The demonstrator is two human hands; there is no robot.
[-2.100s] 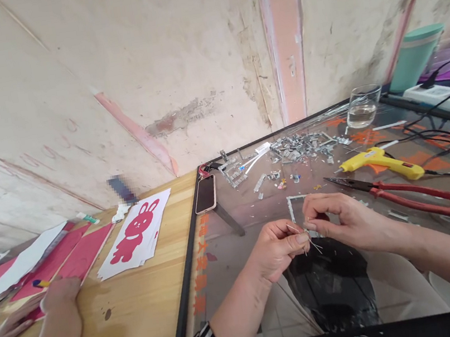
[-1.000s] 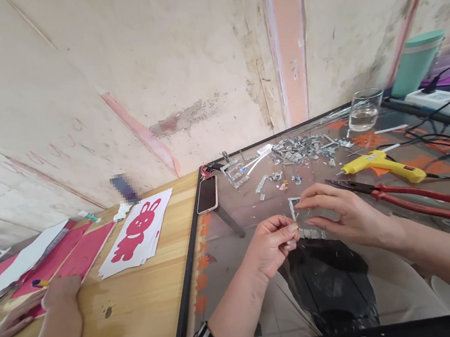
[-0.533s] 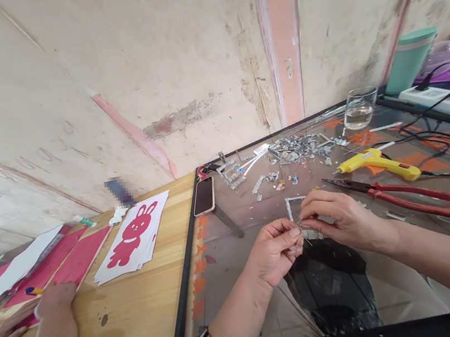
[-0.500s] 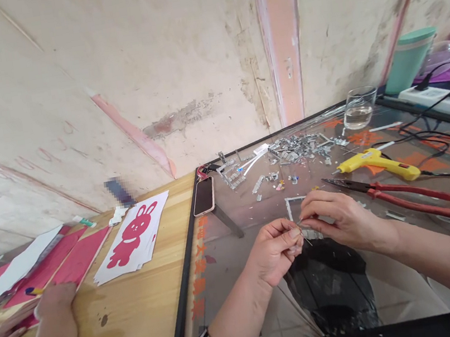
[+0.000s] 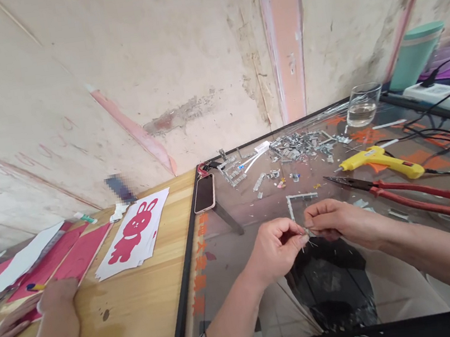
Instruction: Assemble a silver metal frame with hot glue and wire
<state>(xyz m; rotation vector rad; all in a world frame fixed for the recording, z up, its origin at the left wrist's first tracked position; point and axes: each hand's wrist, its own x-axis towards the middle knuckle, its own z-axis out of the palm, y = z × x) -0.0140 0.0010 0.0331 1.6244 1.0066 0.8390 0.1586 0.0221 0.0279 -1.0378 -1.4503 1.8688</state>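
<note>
Just above the table (image 5: 256, 209), your two hands meet fingertip to fingertip; read the clock from that meeting point. Your left hand (image 5: 281, 247) pinches thin, pale strands (image 5: 313, 243) between thumb and fingers, and your right hand (image 5: 338, 219) closes on the same small bundle from the 3 o'clock side. What sits inside the pinch is too small and too covered to make out; only loose ends poke out toward 5 o'clock. The strands look nearly weightless and wiry, probably stiff enough to keep a bend, easy to kink, and smooth enough to slip if you turn them. Your best hold is likely close to where they come together, with the pads of thumb and forefinger, rather than out on the loose ends; a light pinch should do. At 12 o'clock, just beyond your hands, lies a silvery angled strip (image 5: 303, 196), with a pile of silvery pieces (image 5: 300, 146) farther out. Red-handled pliers (image 5: 375, 186) lie at 2 o'clock, a yellow glue gun (image 5: 380, 159) behind them. You have a phone (image 5: 204, 194) at 10 o'clock and, well apart at 9 o'clock, another person's hand (image 5: 58, 295) on red paper (image 5: 79, 252).
</note>
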